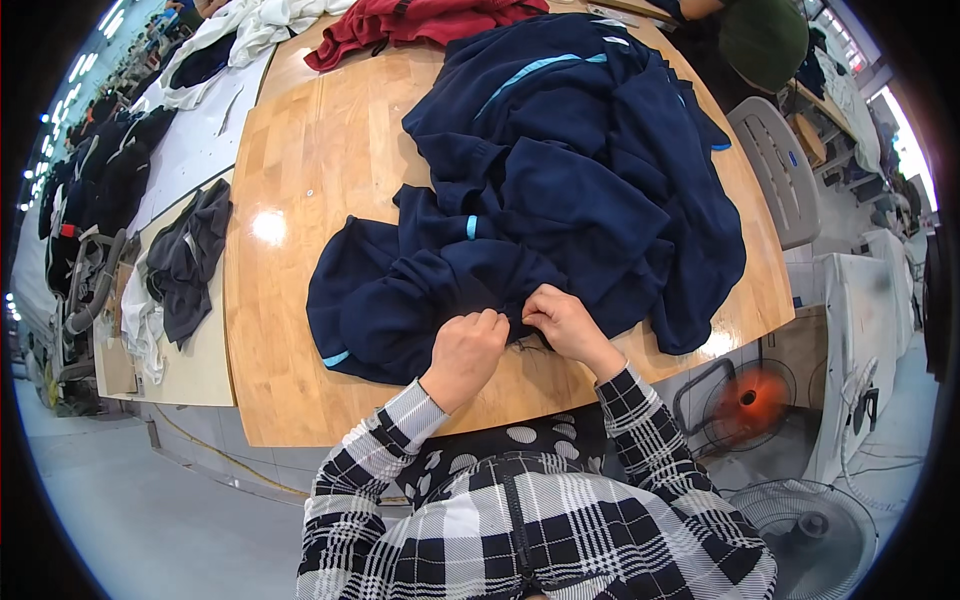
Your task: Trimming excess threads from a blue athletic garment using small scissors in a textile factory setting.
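Note:
A large navy garment (590, 200) with light blue trim lies heaped in loose folds across the wooden table (300, 160). Close to the table's front edge, my left hand (467, 352) pinches the garment's near edge. Just to its right, my right hand (563, 322) pinches the same edge between thumb and fingers. Only a small gap separates the two hands, and dark loose threads seem to hang there. The cloth right under my fingertips is mostly hidden.
A red garment (400, 28) lies at the table's far side. Grey cloth (190, 260) and white cloth sit on a lower surface at left. A grey chair (775, 165) stands at the right edge; an orange fan (748, 398) and another fan (808, 530) are lower right. Another person is at far right.

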Motion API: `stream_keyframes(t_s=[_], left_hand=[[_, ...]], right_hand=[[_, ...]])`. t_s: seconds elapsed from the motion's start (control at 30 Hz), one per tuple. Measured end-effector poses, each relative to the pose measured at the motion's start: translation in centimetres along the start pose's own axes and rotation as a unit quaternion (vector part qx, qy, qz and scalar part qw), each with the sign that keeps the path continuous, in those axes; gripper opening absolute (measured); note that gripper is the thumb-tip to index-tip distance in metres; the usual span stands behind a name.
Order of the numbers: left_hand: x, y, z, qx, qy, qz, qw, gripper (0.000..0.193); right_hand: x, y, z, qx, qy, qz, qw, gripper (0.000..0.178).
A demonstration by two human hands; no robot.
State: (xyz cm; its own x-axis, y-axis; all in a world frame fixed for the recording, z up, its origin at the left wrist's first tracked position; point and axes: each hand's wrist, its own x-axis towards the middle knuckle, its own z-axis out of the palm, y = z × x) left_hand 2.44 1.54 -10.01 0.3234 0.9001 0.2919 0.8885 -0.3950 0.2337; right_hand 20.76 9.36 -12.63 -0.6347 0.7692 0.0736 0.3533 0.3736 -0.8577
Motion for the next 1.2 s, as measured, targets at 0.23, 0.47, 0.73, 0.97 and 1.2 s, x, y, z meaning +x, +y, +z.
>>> stream_keyframes(t_s=[0.23, 0.47, 0.73, 0.97, 1.2], left_hand=[[-0.7, -1.7, 1.4, -0.202, 0.067, -0.150, 0.966, 0.020], [-1.4, -2.0, 1.9, -0.262, 0.078, -0.180, 0.945, 0.027], [-2.0, -2.3, 2.2, -0.263, 0.078, -0.177, 0.945, 0.027], [-1.8, -1.9, 1.7, -0.253, 0.086, -0.161, 0.950, 0.027], [-2.3, -0.8, -0.2, -0.227, 0.114, -0.193, 0.948, 0.025]], right_hand=[[-0.6, -0.2, 0.5, 0.034, -0.001, 0.003, 0.999, 0.012], [-2.6, -0.3, 4.1, -0.158, 0.130, -0.095, 0.974, 0.026], [-2.3, -0.8, 2.9, -0.122, 0.117, -0.099, 0.981, 0.014], [-1.7, -1.5, 2.1, -0.092, 0.092, -0.029, 0.991, 0.005], [-1.9, -2.0, 1.0, -0.008, 0.038, 0.002, 0.999, 0.009]])
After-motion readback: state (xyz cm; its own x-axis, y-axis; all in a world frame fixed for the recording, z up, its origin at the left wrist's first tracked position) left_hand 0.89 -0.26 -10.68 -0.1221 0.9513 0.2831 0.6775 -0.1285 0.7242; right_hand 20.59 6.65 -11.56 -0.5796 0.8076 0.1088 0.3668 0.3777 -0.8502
